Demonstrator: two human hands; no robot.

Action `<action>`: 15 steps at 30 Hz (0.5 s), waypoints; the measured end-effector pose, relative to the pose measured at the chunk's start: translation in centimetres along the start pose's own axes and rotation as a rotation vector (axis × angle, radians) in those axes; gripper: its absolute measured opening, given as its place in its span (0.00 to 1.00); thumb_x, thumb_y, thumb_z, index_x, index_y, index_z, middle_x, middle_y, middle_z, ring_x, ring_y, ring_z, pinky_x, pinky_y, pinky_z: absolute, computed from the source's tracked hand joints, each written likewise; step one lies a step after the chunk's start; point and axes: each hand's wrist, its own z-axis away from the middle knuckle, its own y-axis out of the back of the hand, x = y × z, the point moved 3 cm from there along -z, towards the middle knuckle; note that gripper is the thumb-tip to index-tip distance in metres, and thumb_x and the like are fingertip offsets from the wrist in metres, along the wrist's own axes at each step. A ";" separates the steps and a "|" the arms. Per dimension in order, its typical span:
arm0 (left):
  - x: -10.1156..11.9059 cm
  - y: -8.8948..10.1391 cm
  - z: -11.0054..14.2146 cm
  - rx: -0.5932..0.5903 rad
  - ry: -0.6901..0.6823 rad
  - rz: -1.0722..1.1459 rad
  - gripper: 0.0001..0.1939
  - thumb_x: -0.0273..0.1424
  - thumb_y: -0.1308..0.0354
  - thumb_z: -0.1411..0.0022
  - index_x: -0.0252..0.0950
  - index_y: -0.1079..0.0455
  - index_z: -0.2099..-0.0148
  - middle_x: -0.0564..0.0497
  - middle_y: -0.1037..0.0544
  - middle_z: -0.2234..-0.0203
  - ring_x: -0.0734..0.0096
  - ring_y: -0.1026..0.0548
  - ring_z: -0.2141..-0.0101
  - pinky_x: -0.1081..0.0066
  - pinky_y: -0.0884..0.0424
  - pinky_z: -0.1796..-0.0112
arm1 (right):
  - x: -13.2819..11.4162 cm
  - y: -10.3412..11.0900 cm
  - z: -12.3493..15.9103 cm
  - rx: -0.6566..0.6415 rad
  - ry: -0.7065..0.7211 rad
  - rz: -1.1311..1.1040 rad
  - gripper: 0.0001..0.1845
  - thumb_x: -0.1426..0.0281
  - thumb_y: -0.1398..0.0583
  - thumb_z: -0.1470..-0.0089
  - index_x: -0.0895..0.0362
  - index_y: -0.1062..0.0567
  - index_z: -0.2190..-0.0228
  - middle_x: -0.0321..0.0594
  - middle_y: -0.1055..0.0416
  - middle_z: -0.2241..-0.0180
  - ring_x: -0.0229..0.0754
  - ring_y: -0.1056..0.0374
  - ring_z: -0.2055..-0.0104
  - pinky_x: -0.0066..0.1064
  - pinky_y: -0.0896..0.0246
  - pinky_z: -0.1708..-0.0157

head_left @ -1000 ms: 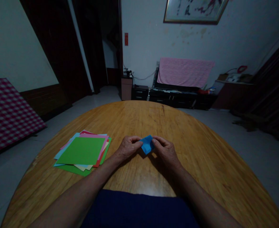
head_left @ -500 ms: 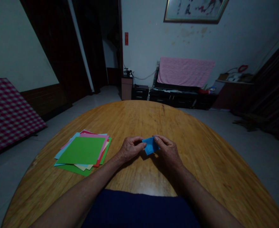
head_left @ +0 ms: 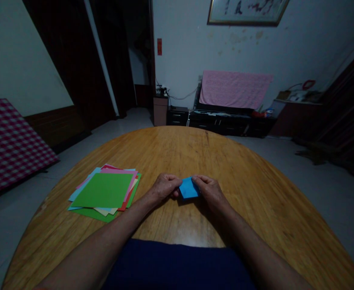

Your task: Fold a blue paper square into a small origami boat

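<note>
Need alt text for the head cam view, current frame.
A person's bare left hand and right hand pinch a small folded piece of blue paper over a round honey-brown wooden table. To the left lies a loose stack of square coloured paper sheets, green on top.

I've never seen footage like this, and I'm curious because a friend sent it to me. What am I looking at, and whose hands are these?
There is no machine here. These are a person's own bare left hand and right hand, filmed by one camera worn on their head, looking forward and down. That is why the view seems to come from their own eyes. They sit at a curved wooden table. To the left lies a stack of coloured paper squares, with green on top. Both hands hold a small piece of blue paper between them; it appears to be folded.
</note>
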 end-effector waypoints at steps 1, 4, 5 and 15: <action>-0.1 0.1 -0.1 0.005 -0.004 -0.071 0.13 0.35 0.46 0.48 0.34 0.34 0.80 0.54 0.33 0.89 0.78 0.37 0.86 0.76 0.42 0.80 | 0.0 0.0 -0.1 -0.006 0.015 0.047 0.14 0.59 0.39 0.54 0.58 0.23 0.74 0.41 0.28 0.75 0.41 0.35 0.74 0.32 0.42 0.75; -0.1 0.3 -0.2 0.071 -0.157 -0.372 0.13 0.33 0.48 0.47 0.34 0.32 0.80 0.54 0.33 0.87 0.75 0.35 0.83 0.74 0.44 0.79 | -0.2 0.0 -0.3 -0.037 0.143 0.265 0.13 0.61 0.42 0.51 0.57 0.22 0.75 0.41 0.27 0.75 0.44 0.33 0.72 0.33 0.42 0.73; 0.0 0.3 -0.2 0.106 -0.233 -0.479 0.12 0.32 0.48 0.47 0.35 0.32 0.80 0.53 0.32 0.86 0.74 0.34 0.81 0.73 0.43 0.77 | -0.3 -0.1 -0.3 -0.049 0.207 0.353 0.13 0.62 0.43 0.50 0.56 0.22 0.75 0.41 0.26 0.75 0.44 0.32 0.72 0.33 0.42 0.72; -0.2 -0.2 0.4 0.176 -0.525 -1.020 0.10 0.33 0.48 0.40 0.36 0.27 0.62 0.47 0.29 0.69 0.64 0.31 0.67 0.68 0.37 0.66 | -0.4 -0.4 -0.9 -0.115 0.459 0.944 0.14 0.66 0.46 0.44 0.55 0.21 0.69 0.42 0.28 0.72 0.43 0.33 0.68 0.31 0.46 0.70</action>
